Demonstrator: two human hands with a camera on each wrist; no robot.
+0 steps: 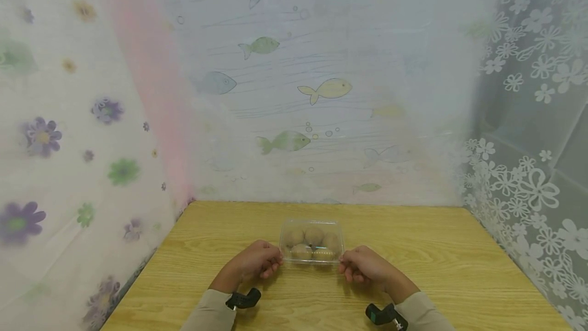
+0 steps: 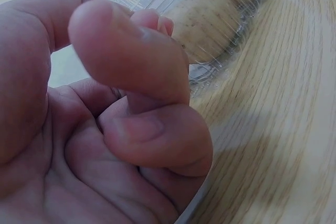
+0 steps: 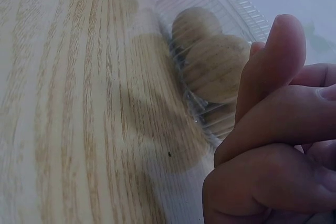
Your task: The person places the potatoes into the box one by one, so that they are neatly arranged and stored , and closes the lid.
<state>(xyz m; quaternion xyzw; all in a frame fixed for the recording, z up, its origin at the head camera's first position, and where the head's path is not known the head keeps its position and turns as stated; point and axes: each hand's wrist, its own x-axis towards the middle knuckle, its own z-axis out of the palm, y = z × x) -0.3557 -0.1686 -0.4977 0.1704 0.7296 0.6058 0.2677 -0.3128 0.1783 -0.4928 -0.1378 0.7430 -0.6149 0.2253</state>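
Observation:
A clear plastic box (image 1: pixel 312 223) with a ridged rim sits on the table in front of me in the head view. Inside it are several round, tan, speckled things that look like potatoes (image 1: pixel 314 235). At its near left corner, my left hand (image 1: pixel 259 259) pinches the rim between thumb and forefinger, other fingers curled. My right hand (image 1: pixel 365 264) does likewise at the near right corner. In the left wrist view the curled fingers (image 2: pixel 157 135) partly cover the box. From the right wrist, the potatoes (image 3: pixel 218 69) show through the ribbed side wall, beside the fingers (image 3: pixel 273 177).
The wood-grain table (image 1: pixel 220 223) reaches back to a curtain (image 1: pixel 321 167) printed with fish. Flowered sheets hang along the left (image 1: pixel 82 167) and right (image 1: pixel 533 183) sides. Each wrist carries a small black mount (image 1: pixel 245 299) near the table's front.

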